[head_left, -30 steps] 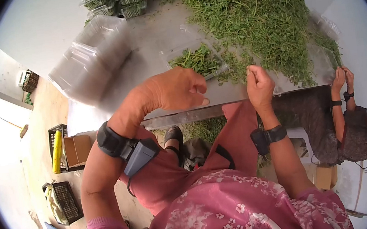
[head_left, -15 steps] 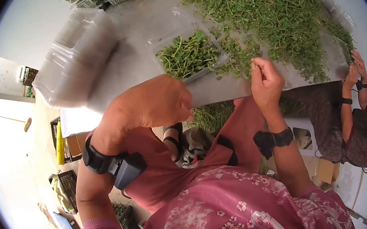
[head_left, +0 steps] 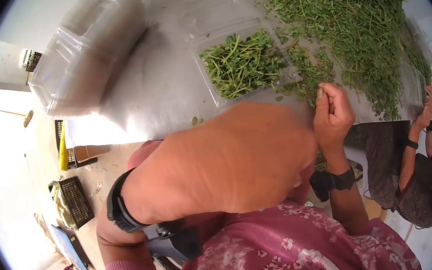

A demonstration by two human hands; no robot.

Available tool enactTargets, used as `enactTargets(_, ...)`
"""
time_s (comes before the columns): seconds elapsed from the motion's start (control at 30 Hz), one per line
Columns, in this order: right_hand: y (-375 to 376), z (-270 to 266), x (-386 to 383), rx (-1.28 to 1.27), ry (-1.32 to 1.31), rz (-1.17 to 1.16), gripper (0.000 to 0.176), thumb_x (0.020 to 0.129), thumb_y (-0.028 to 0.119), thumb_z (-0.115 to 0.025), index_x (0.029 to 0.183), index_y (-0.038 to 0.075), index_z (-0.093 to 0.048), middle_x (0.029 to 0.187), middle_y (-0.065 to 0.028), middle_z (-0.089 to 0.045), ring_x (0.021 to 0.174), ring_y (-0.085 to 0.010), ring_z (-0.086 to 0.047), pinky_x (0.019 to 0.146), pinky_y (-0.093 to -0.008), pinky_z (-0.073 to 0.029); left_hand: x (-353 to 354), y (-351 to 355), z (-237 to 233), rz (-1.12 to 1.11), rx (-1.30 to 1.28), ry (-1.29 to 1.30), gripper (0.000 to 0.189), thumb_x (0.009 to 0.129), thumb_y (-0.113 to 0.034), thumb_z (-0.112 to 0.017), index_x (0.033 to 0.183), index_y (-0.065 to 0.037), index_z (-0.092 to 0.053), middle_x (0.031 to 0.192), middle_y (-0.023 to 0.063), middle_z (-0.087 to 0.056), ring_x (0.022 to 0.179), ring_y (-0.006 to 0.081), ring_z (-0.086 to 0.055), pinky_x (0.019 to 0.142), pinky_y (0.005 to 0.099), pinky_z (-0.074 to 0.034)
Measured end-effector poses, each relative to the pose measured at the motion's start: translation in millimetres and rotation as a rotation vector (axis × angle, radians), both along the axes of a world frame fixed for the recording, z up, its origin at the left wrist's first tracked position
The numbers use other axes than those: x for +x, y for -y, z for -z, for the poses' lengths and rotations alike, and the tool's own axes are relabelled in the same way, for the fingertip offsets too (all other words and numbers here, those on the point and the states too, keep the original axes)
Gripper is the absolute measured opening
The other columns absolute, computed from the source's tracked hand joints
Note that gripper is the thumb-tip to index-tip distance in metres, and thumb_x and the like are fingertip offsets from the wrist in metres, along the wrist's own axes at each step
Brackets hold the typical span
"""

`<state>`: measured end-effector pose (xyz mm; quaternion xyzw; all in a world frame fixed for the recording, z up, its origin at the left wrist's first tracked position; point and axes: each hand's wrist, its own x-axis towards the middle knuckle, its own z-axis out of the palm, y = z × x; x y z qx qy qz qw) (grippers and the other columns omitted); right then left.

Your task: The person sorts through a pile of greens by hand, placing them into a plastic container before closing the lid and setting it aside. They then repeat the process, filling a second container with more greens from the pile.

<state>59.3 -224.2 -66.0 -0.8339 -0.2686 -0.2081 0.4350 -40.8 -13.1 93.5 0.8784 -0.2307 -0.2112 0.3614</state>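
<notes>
My left hand (head_left: 224,160) is raised close to the camera, in front of my lap; its back faces up and its fingers are hidden. At the table's front edge, my right hand (head_left: 332,111) is closed, fingertips pressed to the thumb; what it holds, if anything, is too small to name. Just left of it, an open clear plastic container (head_left: 217,100) lies on the metal table (head_left: 167,82), filled with green leafy stems (head_left: 242,63). Loose greens (head_left: 310,71) lie between the container and a large heap of greens (head_left: 340,9) at the back right.
Nested clear containers (head_left: 84,54) stand at the table's left. Another person's hands (head_left: 426,111) are at the table's far right edge. On the floor at left are black crates (head_left: 78,201) and a blue-framed item (head_left: 71,247).
My left hand has come up nearer the camera and to the right, covering more of my lap. My right hand keeps its closed pose. The view has shifted, with the stack of green-filled containers out of sight.
</notes>
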Motion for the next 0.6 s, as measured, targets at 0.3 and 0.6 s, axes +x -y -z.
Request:
enactTargets(0.3,-3.2,2.3,-0.1,0.018,0.034,0.016,0.009,0.092,-0.003,-0.065,0.100,-0.001,-0.068,0.087,-0.0104,-0.066,0.066,-0.0166,-0.060,0.058,-0.0282,-0.048,-9.4,16.4,13.7,0.050,0.021,0.198,0.018,0.081,-0.016,-0.066,0.074,0.001,-0.068,0.067,0.0169,-0.066,0.067,0.0362,-0.069,0.059,0.0449,-0.054)
enactTargets(0.6,-0.2,14.2,3.9,0.020,0.085,0.026,0.010,0.092,-0.003,-0.064,0.101,-0.002,-0.067,0.088,-0.0103,-0.066,0.063,-0.0155,-0.057,0.054,-0.0282,-0.046,-24.5,53.9,20.5,0.067,0.213,0.373,0.009,0.074,-0.014,-0.068,0.071,-0.006,-0.073,0.066,0.0079,-0.068,0.067,0.0250,-0.070,0.053,0.0382,-0.053)
